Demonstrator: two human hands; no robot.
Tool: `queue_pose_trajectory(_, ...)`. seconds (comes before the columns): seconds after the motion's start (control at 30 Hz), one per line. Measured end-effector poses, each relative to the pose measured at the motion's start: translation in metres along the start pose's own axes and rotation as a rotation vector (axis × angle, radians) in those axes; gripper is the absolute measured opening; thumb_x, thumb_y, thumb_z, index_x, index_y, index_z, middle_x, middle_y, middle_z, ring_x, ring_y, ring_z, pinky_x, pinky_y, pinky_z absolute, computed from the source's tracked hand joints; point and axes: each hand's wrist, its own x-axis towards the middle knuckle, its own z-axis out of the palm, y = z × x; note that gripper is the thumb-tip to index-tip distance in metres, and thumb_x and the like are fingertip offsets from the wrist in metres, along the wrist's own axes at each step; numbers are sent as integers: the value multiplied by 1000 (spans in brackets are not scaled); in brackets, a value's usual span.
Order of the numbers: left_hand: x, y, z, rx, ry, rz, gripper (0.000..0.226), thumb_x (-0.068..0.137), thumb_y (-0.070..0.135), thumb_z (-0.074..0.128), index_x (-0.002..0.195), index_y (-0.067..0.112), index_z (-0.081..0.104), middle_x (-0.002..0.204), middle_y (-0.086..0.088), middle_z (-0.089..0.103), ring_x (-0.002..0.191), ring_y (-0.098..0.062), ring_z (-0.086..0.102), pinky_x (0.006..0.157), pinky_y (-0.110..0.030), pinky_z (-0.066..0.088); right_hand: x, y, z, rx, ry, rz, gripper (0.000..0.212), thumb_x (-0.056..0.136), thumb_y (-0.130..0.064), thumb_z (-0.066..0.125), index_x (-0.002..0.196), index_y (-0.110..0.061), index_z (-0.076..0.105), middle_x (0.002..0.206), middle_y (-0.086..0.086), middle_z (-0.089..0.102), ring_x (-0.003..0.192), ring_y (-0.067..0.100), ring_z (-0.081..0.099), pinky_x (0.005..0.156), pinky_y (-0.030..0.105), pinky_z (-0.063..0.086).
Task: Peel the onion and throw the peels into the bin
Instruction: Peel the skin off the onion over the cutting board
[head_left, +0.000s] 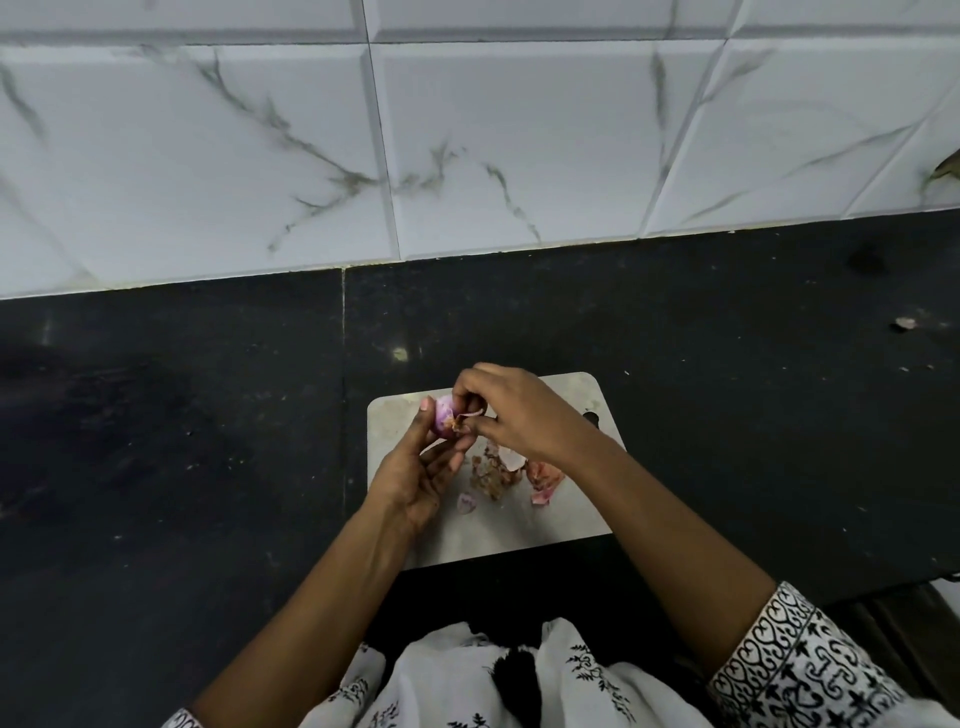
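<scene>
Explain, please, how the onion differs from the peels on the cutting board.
The onion is held in the left hand; the peels lie loose on the cutting board. The onion is one smooth rounded piece; the peels are several crumpled scraps. The onion looks pale purple; the peels mostly brownish and pink. Both are over the same board.

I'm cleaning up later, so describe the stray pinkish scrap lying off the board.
Start at the black countertop under the marble wall tiles. Far right of the grey cutting board, a small pinkish scrap lies alone on the counter. Unlike the other peels, it sits off the board.
</scene>
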Motion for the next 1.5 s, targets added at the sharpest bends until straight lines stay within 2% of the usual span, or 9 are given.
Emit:
queue_pose_trajectory(0.17,1,3,0,-31,-58,-78,46,86,42,60,98,-2,67,82,-14,74,67,-17,73,64,-21,57,-4,4,3,131,123,103,13,80,-12,69,91,-14,63,91,-2,62,82,10,57,71,24,47)
queue_pose_trajectory(0.5,-3,0,-1,-131,-188,-197,41,85,38,59,106,3,65,83,-21,72,63,-22,72,50,-24,58,-19,10,2,448,9,339,15,87,-15,63,82,-28,56,83,-6,61,79,11,62,72,30,54)
queue_pose_trajectory(0.63,-3,-9,4,-94,-163,-239,44,90,42,53,105,2,63,79,-19,72,57,-20,71,49,-24,57,-24,10,1,449,-21,368,17,87,-15,62,81,-28,55,83,-7,60,81,13,62,77,35,56)
queue_pose_trajectory(0.77,-2,-11,6,-76,-173,-183,44,90,45,51,105,5,64,85,-19,73,66,-20,73,53,-24,58,-28,10,7,419,110,371,16,84,-13,65,82,-26,56,97,-1,64,91,13,63,83,39,54)
queue_pose_trajectory(0.93,2,-9,3,-61,-186,-140,51,81,48,55,106,5,64,81,-15,73,66,-17,72,59,-23,59,-32,1,20,342,326,350,21,77,-15,73,92,-19,58,87,-3,69,82,6,65,73,23,55)
queue_pose_trajectory(1.07,4,-12,1,-43,-141,-175,46,87,50,51,99,8,66,83,-19,71,63,-20,72,51,-26,58,-29,1,18,359,277,325,32,80,-14,70,105,-24,52,85,-2,68,77,7,65,68,17,51)
queue_pose_trajectory(1.27,8,-15,6,117,-58,-103,57,89,59,42,92,7,63,55,-9,65,41,-12,60,40,-18,51,-25,5,18,397,116,334,29,88,-16,59,105,-35,46,86,-6,62,86,13,61,83,35,50)
queue_pose_trajectory(1.37,8,-19,12,130,-49,-37,57,91,57,39,88,6,62,48,-5,63,37,-9,58,37,-15,46,-22,5,25,473,89,450,29,89,-21,55,96,-46,42,89,-7,62,98,21,58,91,46,47)
queue_pose_trajectory(1.5,10,-23,9,163,-9,-15,66,87,65,36,99,4,60,47,-3,60,35,-8,52,36,-15,42,-21,5,27,708,76,645,22,86,-22,58,91,-43,52,98,4,64,108,26,53,96,47,45)
